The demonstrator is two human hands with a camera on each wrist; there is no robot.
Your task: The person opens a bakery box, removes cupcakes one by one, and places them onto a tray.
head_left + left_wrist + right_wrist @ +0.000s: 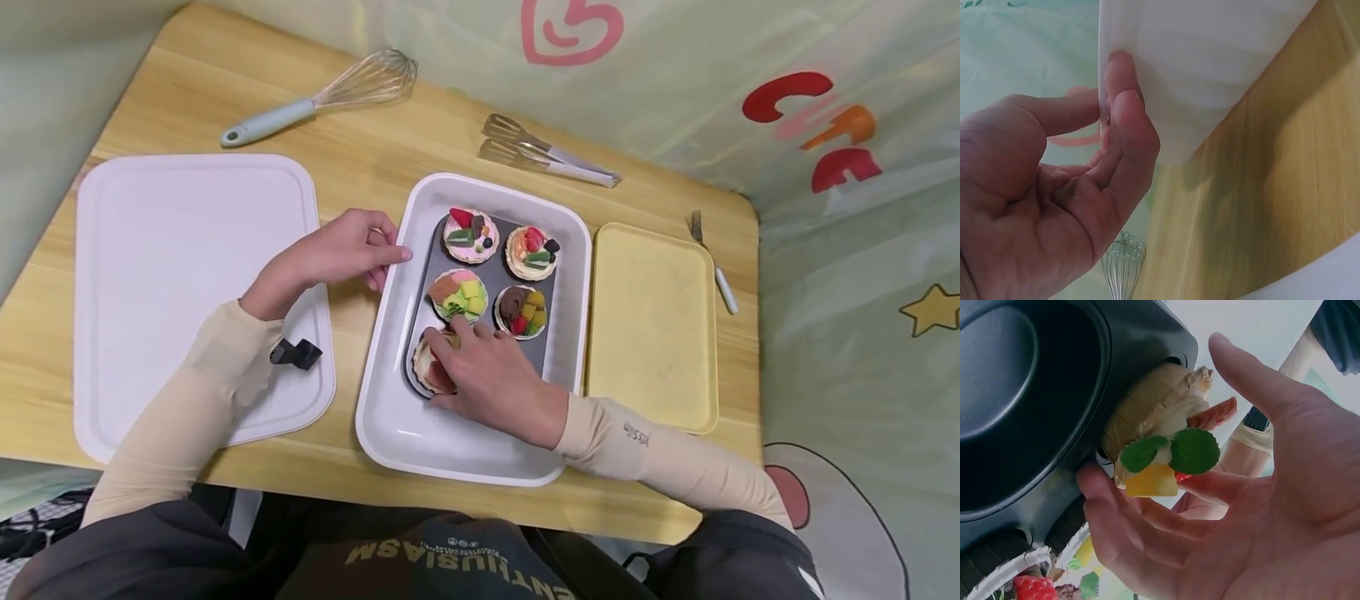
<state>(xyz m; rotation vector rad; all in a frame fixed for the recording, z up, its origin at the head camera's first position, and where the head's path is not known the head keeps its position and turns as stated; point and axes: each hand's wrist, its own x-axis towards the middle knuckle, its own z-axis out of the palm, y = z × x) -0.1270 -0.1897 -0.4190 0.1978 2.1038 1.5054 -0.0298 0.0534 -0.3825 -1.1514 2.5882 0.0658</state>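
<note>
My left hand (pixel 341 246) pinches the left rim of a deep white tray (pixel 386 421), thumb on the inner side and fingertips against its outer wall. Inside the tray lies a dark muffin pan (pixel 1141 331) holding several small fruit tarts. Over the pan's near-left cup reaches my right hand (pixel 495 379), its fingers spread about a cream tart (pixel 1154 406) topped with yellow fruit, green leaves and a red slice. In the right wrist view the thumb stands apart from this tart, while a fingertip touches near its far side. Beside it, another pan cup shows bare.
A white flat tray (pixel 187 283) lies at left, a yellow tray (pixel 652 325) at right. Behind are a whisk (pixel 322 100) and slotted metal utensils (pixel 540 154). A fork (pixel 712 262) lies beyond the yellow tray.
</note>
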